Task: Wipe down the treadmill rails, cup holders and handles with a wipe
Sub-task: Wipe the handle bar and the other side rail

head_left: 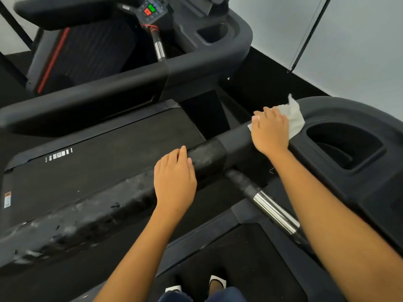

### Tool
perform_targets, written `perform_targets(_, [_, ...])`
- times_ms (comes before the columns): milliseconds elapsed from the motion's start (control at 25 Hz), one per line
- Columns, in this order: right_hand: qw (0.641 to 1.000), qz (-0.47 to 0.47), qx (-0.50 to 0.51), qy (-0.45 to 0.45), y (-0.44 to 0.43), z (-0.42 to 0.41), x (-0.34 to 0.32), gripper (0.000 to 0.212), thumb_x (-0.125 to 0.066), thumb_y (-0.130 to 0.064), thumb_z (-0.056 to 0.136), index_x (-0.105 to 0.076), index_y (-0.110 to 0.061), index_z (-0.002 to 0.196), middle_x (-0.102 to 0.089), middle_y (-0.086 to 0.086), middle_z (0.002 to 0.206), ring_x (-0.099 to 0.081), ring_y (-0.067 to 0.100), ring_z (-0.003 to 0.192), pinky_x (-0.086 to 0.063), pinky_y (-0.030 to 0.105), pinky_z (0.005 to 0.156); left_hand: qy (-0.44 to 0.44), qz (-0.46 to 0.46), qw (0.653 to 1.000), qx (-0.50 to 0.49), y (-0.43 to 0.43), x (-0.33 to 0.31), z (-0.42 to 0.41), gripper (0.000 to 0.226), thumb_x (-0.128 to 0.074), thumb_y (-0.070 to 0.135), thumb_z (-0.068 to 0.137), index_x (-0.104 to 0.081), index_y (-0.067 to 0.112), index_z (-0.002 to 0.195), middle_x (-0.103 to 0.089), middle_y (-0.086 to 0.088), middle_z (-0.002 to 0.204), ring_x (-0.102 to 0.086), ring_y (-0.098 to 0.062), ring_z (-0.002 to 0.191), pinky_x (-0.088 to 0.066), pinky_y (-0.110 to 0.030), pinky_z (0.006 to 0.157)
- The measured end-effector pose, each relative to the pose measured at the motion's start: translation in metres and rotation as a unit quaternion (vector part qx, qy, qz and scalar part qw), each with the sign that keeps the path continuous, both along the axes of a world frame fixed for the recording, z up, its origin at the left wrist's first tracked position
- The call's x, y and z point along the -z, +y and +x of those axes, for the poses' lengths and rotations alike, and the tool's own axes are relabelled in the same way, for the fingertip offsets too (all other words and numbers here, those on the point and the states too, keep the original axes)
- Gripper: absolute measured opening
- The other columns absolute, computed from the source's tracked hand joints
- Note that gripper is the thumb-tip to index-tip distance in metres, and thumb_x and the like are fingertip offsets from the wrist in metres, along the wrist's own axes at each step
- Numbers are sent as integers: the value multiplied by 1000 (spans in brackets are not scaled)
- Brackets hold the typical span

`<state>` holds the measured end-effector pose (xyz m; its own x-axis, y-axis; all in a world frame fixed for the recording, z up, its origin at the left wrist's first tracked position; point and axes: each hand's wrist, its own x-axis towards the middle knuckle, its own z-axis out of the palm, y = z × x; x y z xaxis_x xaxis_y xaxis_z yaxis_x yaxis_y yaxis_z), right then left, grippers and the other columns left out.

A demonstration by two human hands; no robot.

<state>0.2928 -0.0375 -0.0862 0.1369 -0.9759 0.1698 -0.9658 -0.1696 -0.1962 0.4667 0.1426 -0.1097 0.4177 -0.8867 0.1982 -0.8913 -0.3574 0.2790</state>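
Wipe (293,118) sits on the rail (235,138), pressed flat under my right hand (271,132), right where the rail meets the console. My fingers (269,114) are spread over the wipe, pinning it down rather than clenching; its far edge sticks out past them. Cup holder (344,144) is just beyond the wipe, away from the rail. My left hand (174,179) rests palm-down on the rail nearer to me, fingers loosely curved over it, gripping nothing else. That stretch of rail is scuffed and flaking. A chrome handle (274,211) branches off the rail between my arms. Second treadmill (122,83) lies beyond the rail.
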Motion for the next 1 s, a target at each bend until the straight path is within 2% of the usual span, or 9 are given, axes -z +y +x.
perform_targets(80, [1000,-1,-4,-8,32,49,0,35,-36,-32,91,-66,-17,101,-61,10,108,-49,31,109,-39,45,88,3,17,1000,7,-6,-6,8,37,-37,24,100,-60,8,124,-65,-8,113,-58,-28,100,-43,-39,87])
perform_targets(240, [975,-43,-216,-12,110,107,8,38,-31,-31,94,-66,-20,88,-64,-3,87,-56,19,92,-39,37,87,-23,58,997,50,-14,-12,26,32,-32,23,99,-61,14,88,-63,-6,89,-45,-20,73,-35,-32,66])
perform_targets(320, [971,-43,-233,24,93,87,11,39,-28,-25,94,-67,-17,90,-66,-2,87,-60,20,87,-43,39,84,-5,64,996,60,-15,-12,34,35,-30,25,100,-59,13,86,-61,-5,86,-47,-21,72,-39,-34,65])
perform_targets(400, [985,-38,-163,38,59,63,11,41,-27,-22,92,-66,-13,81,-65,5,82,-61,28,85,-45,44,80,38,68,995,63,-17,-12,39,37,-30,26,101,-61,11,89,-60,-7,86,-52,-25,76,-46,-39,71])
perform_targets(480, [998,-20,-62,-5,50,57,9,45,-22,-27,95,-65,-14,95,-65,6,104,-55,28,110,-39,43,95,77,61,992,76,-19,-13,43,38,-31,27,102,-59,8,85,-59,-8,85,-54,-27,80,-46,-40,75])
perform_targets(560, [998,-19,-50,-24,79,83,14,40,-24,-29,96,-58,-17,112,-56,5,123,-45,24,121,-35,40,99,118,46,988,84,-19,-13,49,38,-33,25,102,-58,6,81,-59,-9,83,-54,-26,81,-45,-39,75])
perform_targets(760, [971,25,-223,-83,167,101,28,55,-15,-36,99,-27,-16,150,-24,3,157,-15,17,147,-11,37,118,171,35,984,43,-8,-18,59,41,-31,23,103,-65,5,93,-65,-8,90,-60,-23,80,-49,-40,76])
perform_targets(880, [970,-23,-240,20,111,72,22,47,-21,-32,98,-45,-17,136,-49,6,138,-42,22,131,-32,37,106,153,61,986,28,-10,-19,55,42,-31,25,103,-56,5,75,-60,-11,76,-58,-28,73,-46,-39,67])
perform_targets(1000, [980,1,-181,83,62,78,1,34,-29,-26,97,-61,-15,89,-64,3,89,-59,26,93,-37,37,85,116,51,992,18,-13,-18,46,43,-33,21,102,-48,5,65,-57,-13,67,-57,-33,68,-47,-39,62])
